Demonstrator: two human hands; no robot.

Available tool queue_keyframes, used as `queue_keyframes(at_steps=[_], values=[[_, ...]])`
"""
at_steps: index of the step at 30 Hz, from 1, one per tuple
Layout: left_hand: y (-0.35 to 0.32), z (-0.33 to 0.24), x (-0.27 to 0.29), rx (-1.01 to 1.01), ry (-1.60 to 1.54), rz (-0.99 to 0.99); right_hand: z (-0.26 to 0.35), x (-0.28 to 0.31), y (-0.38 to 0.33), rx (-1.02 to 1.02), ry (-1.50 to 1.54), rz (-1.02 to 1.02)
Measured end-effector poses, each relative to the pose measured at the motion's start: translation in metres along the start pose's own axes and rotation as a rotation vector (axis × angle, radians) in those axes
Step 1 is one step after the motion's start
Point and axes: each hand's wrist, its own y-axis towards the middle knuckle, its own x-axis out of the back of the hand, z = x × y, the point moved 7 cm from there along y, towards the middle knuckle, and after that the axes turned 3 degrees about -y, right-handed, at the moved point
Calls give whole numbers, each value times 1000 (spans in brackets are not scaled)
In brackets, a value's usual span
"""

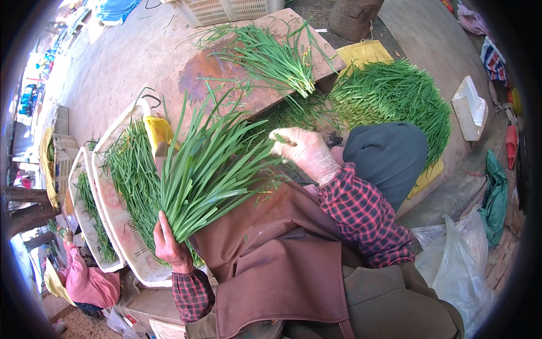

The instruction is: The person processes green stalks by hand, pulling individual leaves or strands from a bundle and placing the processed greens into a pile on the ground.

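My left hand [171, 248] is closed round the lower end of a loose bunch of garlic chives [206, 175]. The long green leaves fan up and to the right over my brown apron [282, 282]. At the bunch's right-hand tips, my right hand [305, 152] has its fingers curled together; it looks pale, as if in a thin glove. A bit of green shows by its fingertips, but what they grip is too small to tell. Beyond the bunch, more chives [282, 56] lie spread on a low board [217, 73], cut ends toward me.
A big pile of chives [395, 96] rests on yellow sacking at the right, beside my knee. White crates [144, 263] with chives stand at the left. A foam box [470, 107] and plastic bags [460, 254] lie right. A co-worker in pink [93, 277] sits far left.
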Motion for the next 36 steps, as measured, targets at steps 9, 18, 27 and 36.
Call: queue_keyframes(at_steps=[9, 18, 27, 36], values=[[2, -3, 2, -2, 13, 13, -1, -8, -2, -50, 195, 177], [1, -5, 2, 5, 8, 23, -1, -18, -5, -84, 231, 243], [-1, 0, 1, 7, 32, 39, 12, -16, -9, 18, 454, 426], [4, -8, 5, -57, 53, -11, 10, -18, -7, -60, 427, 372]])
